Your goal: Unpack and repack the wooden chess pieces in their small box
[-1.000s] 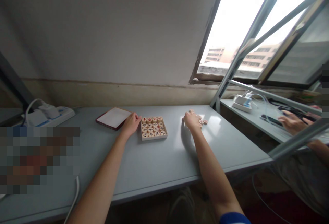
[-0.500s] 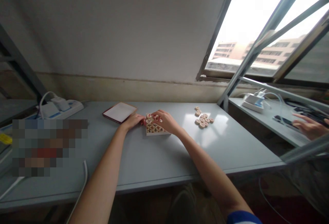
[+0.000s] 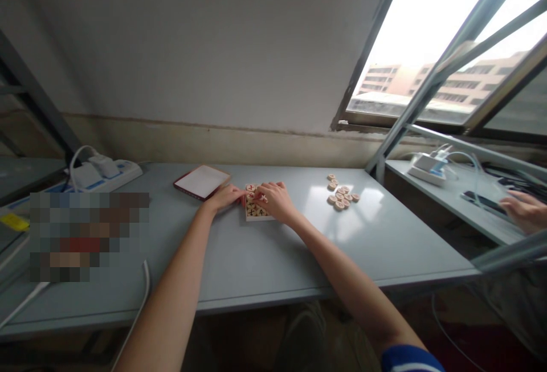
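A shallow white box (image 3: 258, 219) on the desk holds rows of round wooden Chinese chess pieces (image 3: 251, 212) with red or dark characters. At its left edge, my left hand (image 3: 225, 197) has its curled fingers against the side and rim. My right hand (image 3: 277, 202) is over the right part of the box, thumb and fingers pinched together on a chess piece that is mostly covered. This hand also hides the pieces beneath it. More loose chess pieces (image 3: 340, 196) lie scattered on the desk to the right.
A box lid (image 3: 203, 182), white inside with a dark red edge, lies left of my left hand. Power strips with plugs stand on the left (image 3: 123, 172) and right (image 3: 427, 175). A white cable (image 3: 146, 281) crosses the desk's front left. Another person's hand (image 3: 525, 209) is far right, near a phone.
My right hand has closed its fingers and shifted slightly toward the middle of the box. A red-marked piece at the top left corner now shows clearly. The view has turned slightly.
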